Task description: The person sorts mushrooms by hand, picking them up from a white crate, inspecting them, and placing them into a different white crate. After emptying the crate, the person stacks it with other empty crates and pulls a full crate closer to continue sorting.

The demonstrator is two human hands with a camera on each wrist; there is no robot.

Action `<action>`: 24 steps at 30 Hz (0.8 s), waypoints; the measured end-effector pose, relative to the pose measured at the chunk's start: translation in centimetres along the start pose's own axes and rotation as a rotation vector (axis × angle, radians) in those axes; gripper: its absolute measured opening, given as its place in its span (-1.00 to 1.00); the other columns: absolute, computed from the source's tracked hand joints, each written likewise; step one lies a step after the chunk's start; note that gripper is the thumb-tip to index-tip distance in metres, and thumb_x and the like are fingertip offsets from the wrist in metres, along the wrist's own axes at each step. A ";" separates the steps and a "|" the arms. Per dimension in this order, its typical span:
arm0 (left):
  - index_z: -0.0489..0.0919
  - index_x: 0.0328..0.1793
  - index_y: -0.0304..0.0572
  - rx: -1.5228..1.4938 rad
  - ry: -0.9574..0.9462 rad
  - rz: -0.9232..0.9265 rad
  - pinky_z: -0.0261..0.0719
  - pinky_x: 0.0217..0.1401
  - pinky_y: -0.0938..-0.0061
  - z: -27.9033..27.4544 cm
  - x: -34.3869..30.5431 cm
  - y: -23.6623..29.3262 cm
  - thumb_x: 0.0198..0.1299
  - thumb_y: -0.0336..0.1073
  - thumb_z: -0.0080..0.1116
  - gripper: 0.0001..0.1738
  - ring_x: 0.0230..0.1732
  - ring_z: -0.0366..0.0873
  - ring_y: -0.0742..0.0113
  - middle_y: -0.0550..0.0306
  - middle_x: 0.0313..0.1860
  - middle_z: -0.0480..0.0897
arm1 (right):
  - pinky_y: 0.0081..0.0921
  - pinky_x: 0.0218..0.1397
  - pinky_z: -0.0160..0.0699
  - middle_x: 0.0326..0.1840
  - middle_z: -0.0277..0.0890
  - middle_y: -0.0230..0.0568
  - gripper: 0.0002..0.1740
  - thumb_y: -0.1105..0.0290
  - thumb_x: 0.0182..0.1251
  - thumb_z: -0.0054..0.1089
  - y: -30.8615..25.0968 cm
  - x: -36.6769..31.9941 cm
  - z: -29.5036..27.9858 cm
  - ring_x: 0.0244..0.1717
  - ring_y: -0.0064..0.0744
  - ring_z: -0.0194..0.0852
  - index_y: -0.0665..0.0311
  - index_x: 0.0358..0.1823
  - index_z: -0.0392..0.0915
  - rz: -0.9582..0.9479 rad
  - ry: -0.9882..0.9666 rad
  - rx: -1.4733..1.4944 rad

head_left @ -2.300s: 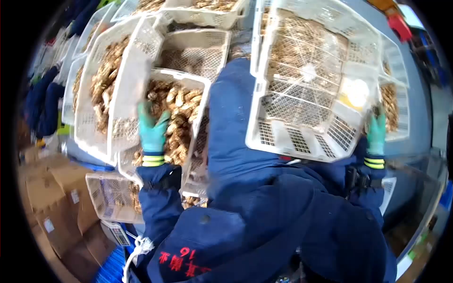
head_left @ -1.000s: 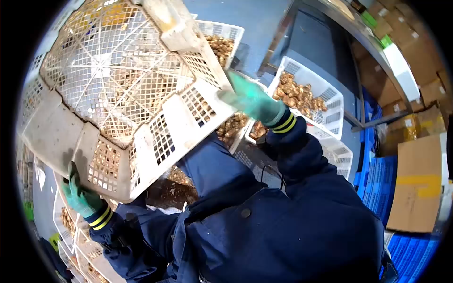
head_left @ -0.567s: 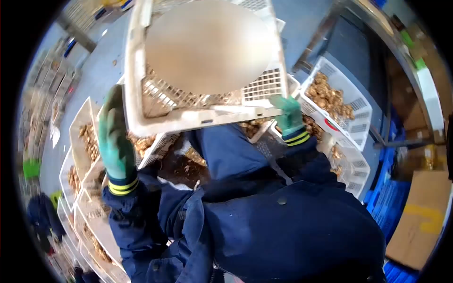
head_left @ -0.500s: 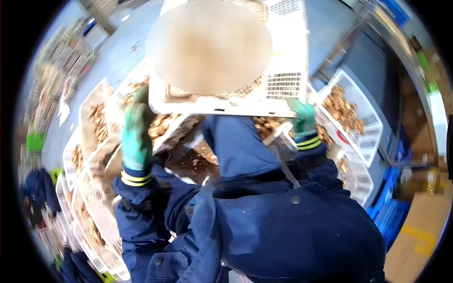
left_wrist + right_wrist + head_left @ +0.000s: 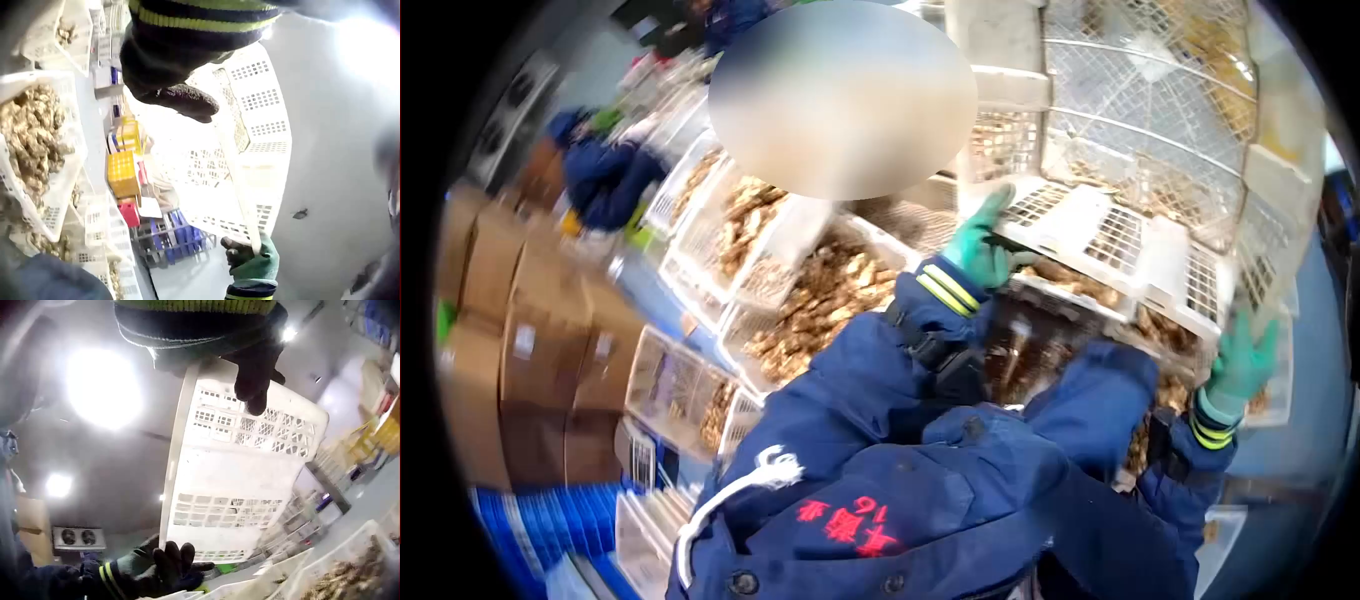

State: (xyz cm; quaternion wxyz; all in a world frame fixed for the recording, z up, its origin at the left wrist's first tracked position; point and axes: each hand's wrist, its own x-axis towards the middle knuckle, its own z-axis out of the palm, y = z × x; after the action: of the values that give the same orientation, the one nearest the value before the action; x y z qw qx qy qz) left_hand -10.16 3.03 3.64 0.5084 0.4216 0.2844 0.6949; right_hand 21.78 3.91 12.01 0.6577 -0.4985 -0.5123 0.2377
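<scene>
An off-white mesh crate [image 5: 1090, 220] is held up in front of the body, its lattice base facing the head camera. My left hand [image 5: 985, 245], in a green glove, grips its lower left corner. At the lower right corner is my right hand [image 5: 1242, 360], fingers spread in the head view. The left wrist view shows the right hand [image 5: 256, 259] with thumb and fingers round the rim of the crate [image 5: 256, 159]. Dark fingertips of the left hand [image 5: 165, 565] curl over the opposite end of the crate [image 5: 231, 467] in the right wrist view.
Crates of knobbly brown roots [image 5: 830, 305] stand at the left and beneath the held crate. Cardboard boxes [image 5: 550, 375] and blue stacked crates [image 5: 550, 520] are at far left. Another person [image 5: 605, 180] bends at upper left. A blurred oval hides part of the head view.
The head view has swung towards the cardboard boxes at left. The held crate has shifted from upper centre to upper right in it, with both hands still at its corners.
</scene>
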 end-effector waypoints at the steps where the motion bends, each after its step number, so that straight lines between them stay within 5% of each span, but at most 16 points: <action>1: 0.29 0.40 -0.45 -0.045 0.082 -0.010 0.55 0.24 0.41 -2.4 -1.9 0.9 0.11 -0.65 0.23 -0.32 0.15 0.57 0.24 -0.10 0.19 0.58 | -0.75 -0.73 -0.07 -0.47 0.54 -0.41 -0.65 0.47 0.36 0.24 -1.3 0.0 1.7 -0.75 -0.83 0.08 0.40 0.14 0.53 0.000 -0.077 0.054; 2: 0.28 0.41 -0.42 -0.090 0.164 -0.017 0.56 0.24 0.39 -4.8 -3.7 1.8 0.10 -0.67 0.22 -0.30 0.15 0.57 0.25 -0.09 0.21 0.57 | -0.75 -0.73 -0.09 -0.47 0.54 -0.42 -0.65 0.46 0.37 0.24 -2.6 -1.0 4.1 -0.75 -0.82 0.06 0.40 0.15 0.53 0.017 -0.165 0.037; 3: 0.29 0.41 -0.40 -0.274 0.214 -0.077 0.59 0.21 0.36 -1.3 -4.5 2.2 0.09 -0.71 0.21 -0.30 0.14 0.58 0.22 -0.10 0.22 0.56 | -0.75 -0.73 -0.11 -0.46 0.54 -0.42 -0.65 0.45 0.37 0.25 0.0 7.1 -2.3 -0.74 -0.81 0.05 0.41 0.15 0.53 0.070 -0.215 0.051; 4: 0.30 0.41 -0.37 -0.468 0.277 -0.128 0.62 0.18 0.33 2.1 -5.4 2.3 0.07 -0.74 0.20 -0.29 0.13 0.58 0.18 -0.11 0.23 0.54 | -0.76 -0.71 -0.09 -0.44 0.54 -0.43 -0.65 0.45 0.38 0.24 1.4 6.5 -5.6 -0.72 -0.81 0.06 0.41 0.14 0.53 -0.014 -0.282 0.115; 5: 0.31 0.40 -0.35 -0.656 0.353 -0.168 0.65 0.15 0.29 5.5 -6.3 2.3 0.05 -0.78 0.20 -0.28 0.12 0.58 0.15 -0.13 0.24 0.53 | -0.76 -0.69 -0.07 -0.42 0.55 -0.44 -0.66 0.45 0.38 0.24 2.2 7.2 -2.9 -0.70 -0.81 0.08 0.42 0.13 0.54 -0.107 -0.355 0.143; 6: 0.36 0.35 -0.32 -0.456 0.303 0.072 0.66 0.17 0.21 5.0 -8.5 3.0 0.21 -0.59 0.11 -0.46 0.13 0.59 0.09 -0.11 0.23 0.54 | -0.73 -0.47 0.12 -0.23 0.55 -0.31 -0.63 0.46 0.38 0.21 1.5 6.9 -0.5 -0.48 -0.71 0.24 0.43 0.17 0.52 -0.048 -0.452 0.212; 8: 0.40 0.32 -0.27 0.297 0.480 0.290 0.68 -0.08 0.33 5.0 -12.6 6.4 0.19 -0.68 0.07 -0.47 -0.05 0.62 0.20 -0.02 0.08 0.58 | -0.67 -0.02 0.50 0.17 0.55 -0.07 -0.58 0.47 0.38 0.14 0.2 6.4 4.3 -0.05 -0.51 0.56 0.45 0.24 0.47 0.089 -0.633 0.332; 9: 0.42 0.30 -0.24 0.645 0.640 0.355 0.69 -0.20 0.38 5.0 -14.6 8.1 0.18 -0.72 0.05 -0.46 -0.14 0.64 0.25 0.02 0.01 0.61 | -0.59 0.08 0.46 0.23 0.49 -0.03 -0.52 0.39 0.41 0.10 -0.8 5.4 6.4 0.05 -0.43 0.52 0.44 0.30 0.39 0.062 -0.712 0.377; 12: 0.47 0.19 -0.21 0.081 0.828 0.399 0.55 -0.48 0.51 3.7 -19.2 18.0 0.25 -0.46 0.14 -0.63 -0.37 0.60 0.32 0.03 -0.17 0.63 | -0.35 0.38 0.34 0.42 0.31 0.07 -0.30 0.12 0.49 -0.02 -5.7 1.6 11.7 0.32 -0.20 0.40 0.43 0.49 0.13 -0.368 -0.985 0.658; 13: 0.48 0.15 -0.19 0.010 0.962 0.455 0.52 -0.52 0.54 4.4 -20.8 20.8 0.26 -0.35 0.16 -0.67 -0.41 0.60 0.33 0.02 -0.23 0.64 | -0.36 0.37 0.35 0.46 0.26 0.04 -0.29 0.11 0.49 -0.07 -8.1 0.3 12.5 0.33 -0.21 0.39 0.41 0.52 0.09 -0.274 -1.075 0.709; 15: 0.50 0.04 -0.15 -0.207 0.920 0.419 0.51 -0.54 0.58 2.9 -25.3 25.8 0.28 -0.19 0.14 -0.70 -0.41 0.61 0.29 -0.02 -0.28 0.64 | -0.36 0.37 0.36 0.48 0.24 0.00 -0.34 0.24 0.48 -0.13 -10.4 -1.0 13.3 0.35 -0.25 0.36 0.38 0.53 0.10 -0.120 -1.246 0.678; 18: 0.59 -0.10 -0.23 -0.045 1.146 0.634 0.44 -0.54 0.52 0.8 -30.9 31.0 0.27 -0.15 0.14 -0.71 -0.55 0.45 0.31 0.04 -0.27 0.66 | -0.37 0.40 0.33 0.45 0.29 -0.04 -0.44 0.39 0.50 -0.11 -4.9 -0.7 17.2 0.35 -0.30 0.35 0.38 0.48 0.20 -0.137 -1.368 0.670; 19: 0.59 -0.11 -0.23 0.075 1.242 0.707 0.45 -0.53 0.51 1.3 -32.0 32.6 0.26 -0.14 0.14 -0.71 -0.57 0.44 0.30 0.03 -0.27 0.66 | -0.39 0.39 0.34 0.42 0.33 -0.09 -0.44 0.29 0.53 -0.07 -3.3 -0.5 18.0 0.33 -0.32 0.38 0.35 0.48 0.23 -0.116 -1.402 0.626; 21: 0.61 -0.18 -0.23 0.148 1.225 0.784 0.50 -0.47 0.51 -0.6 -39.1 36.1 0.23 -0.08 0.16 -0.67 -0.58 0.46 0.28 0.04 -0.31 0.67 | -0.43 0.34 0.39 0.36 0.39 -0.13 -0.47 0.28 0.54 -0.05 -0.9 0.0 19.4 0.26 -0.35 0.43 0.32 0.45 0.28 -0.003 -1.434 0.506; 24: 0.61 -0.26 -0.21 0.229 1.524 0.795 0.46 -0.56 0.49 0.4 -49.1 41.6 0.20 0.01 0.13 -0.61 -0.64 0.43 0.26 0.09 -0.43 0.66 | -0.56 0.16 0.48 0.21 0.50 -0.22 -0.56 0.31 0.56 -0.05 1.9 0.4 22.1 0.05 -0.53 0.48 0.29 0.37 0.39 0.008 -1.424 0.499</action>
State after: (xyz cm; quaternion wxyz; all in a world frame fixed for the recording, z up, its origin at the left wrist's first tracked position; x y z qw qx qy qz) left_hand -23.01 -56.83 23.53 -0.1467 -0.0422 0.4472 0.8813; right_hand 2.13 14.09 10.01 0.2602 -0.0624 -0.7428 0.6138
